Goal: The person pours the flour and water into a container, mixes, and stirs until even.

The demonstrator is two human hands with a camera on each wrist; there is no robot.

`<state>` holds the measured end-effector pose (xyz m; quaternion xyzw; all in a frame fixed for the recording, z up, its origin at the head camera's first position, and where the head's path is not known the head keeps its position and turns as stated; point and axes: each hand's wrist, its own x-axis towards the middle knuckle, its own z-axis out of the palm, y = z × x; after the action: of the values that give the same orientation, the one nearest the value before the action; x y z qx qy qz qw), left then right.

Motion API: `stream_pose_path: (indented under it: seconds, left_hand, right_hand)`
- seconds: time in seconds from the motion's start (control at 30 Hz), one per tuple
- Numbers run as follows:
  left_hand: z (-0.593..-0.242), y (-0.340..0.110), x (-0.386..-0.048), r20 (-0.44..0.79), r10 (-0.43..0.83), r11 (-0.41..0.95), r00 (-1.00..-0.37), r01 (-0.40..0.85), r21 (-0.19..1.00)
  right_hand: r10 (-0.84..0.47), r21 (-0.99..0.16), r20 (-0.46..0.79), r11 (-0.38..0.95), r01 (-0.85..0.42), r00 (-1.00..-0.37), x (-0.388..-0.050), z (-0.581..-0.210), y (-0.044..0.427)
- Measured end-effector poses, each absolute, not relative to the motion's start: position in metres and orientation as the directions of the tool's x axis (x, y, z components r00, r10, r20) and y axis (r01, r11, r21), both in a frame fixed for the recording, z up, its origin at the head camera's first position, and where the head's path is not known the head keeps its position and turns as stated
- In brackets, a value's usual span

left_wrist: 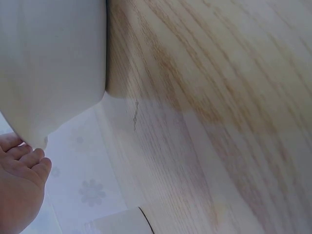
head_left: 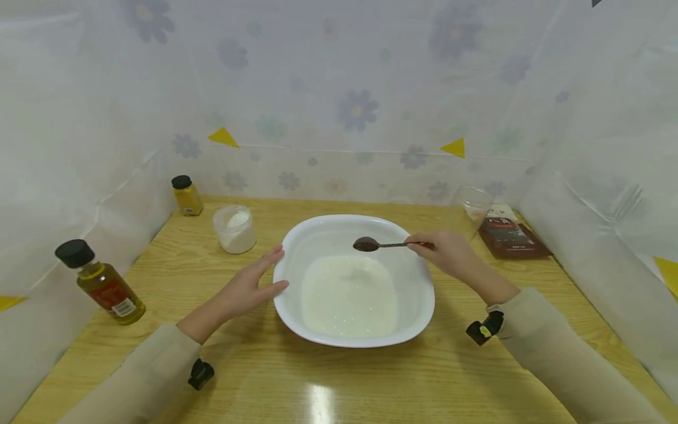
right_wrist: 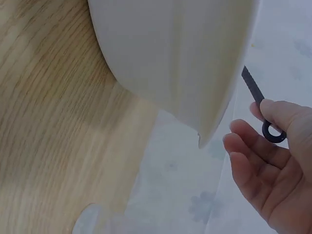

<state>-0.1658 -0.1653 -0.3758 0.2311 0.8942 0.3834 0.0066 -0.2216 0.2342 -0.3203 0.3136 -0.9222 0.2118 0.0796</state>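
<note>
A white oval basin (head_left: 425,306) stands mid-table with milky white liquid (head_left: 346,300) in it. At its left side, my left hand (head_left: 246,290) holds the rim, thumb over the edge; the left wrist view shows bent fingers (left_wrist: 32,157) against the rim's outside. My right hand (head_left: 447,250) pinches the handle of a dark spoon (head_left: 365,244) between thumb and forefinger, level above the liquid and apart from it. The spoon's bowl looks dark brown; whether it carries anything is hard to tell. In the right wrist view, the handle ends in a ring (right_wrist: 274,133), and the other fingers are loosely bent.
Left of the basin are a clear tub of white powder (head_left: 236,231), a yellow jar (head_left: 188,196) with a black lid, and an oil bottle (head_left: 106,288). At back right stand a transparent cup (head_left: 471,206) and a brown packet (head_left: 512,238). Pale sheets wall the table.
</note>
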Motion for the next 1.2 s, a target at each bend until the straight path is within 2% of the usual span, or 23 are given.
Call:
stream_pose_path:
  seconds: [0.07,0.2,0.33,0.43,0.57,0.67,0.97,1.2]
  left_hand:
    - [-0.376,-0.165,-0.166,0.165,0.418,0.601,-0.893,0.408,0.687]
    - [-0.376,-0.165,-0.166,0.163,0.416,0.601,-0.895,0.405,0.689]
    - [-0.376,-0.165,-0.166,0.167,0.419,0.597,-0.892,0.409,0.690]
    - [-0.376,-0.165,-0.166,0.168,0.420,0.594,-0.892,0.411,0.691]
    - [-0.376,-0.165,-0.166,0.169,0.420,0.594,-0.892,0.411,0.692]
    - [-0.376,-0.165,-0.166,0.169,0.422,0.594,-0.891,0.412,0.690]
    - [-0.374,-0.165,-0.165,0.176,0.423,0.590,-0.889,0.417,0.691]
    - [-0.377,-0.166,-0.166,0.178,0.423,0.594,-0.888,0.421,0.686]
  right_hand:
    - [-0.472,-0.483,0.235,0.702,-0.523,-0.850,-0.222,-0.321,0.238]
    - [-0.393,-0.719,0.139,0.591,-0.366,-0.909,-0.224,-0.321,0.245]
    - [-0.366,-0.885,0.034,0.421,-0.198,-0.930,-0.224,-0.322,0.251]
    - [-0.368,-0.959,-0.031,0.272,-0.076,-0.929,-0.223,-0.323,0.255]
    - [-0.382,-0.992,-0.102,0.106,0.066,-0.919,-0.220,-0.324,0.258]
    - [-0.405,-0.991,-0.135,0.038,0.131,-0.904,-0.218,-0.327,0.260]
    - [-0.501,-0.973,-0.083,-0.144,0.178,-0.861,-0.216,-0.337,0.271]
    - [-0.560,-0.904,-0.063,-0.318,0.285,-0.826,-0.215,-0.348,0.289]
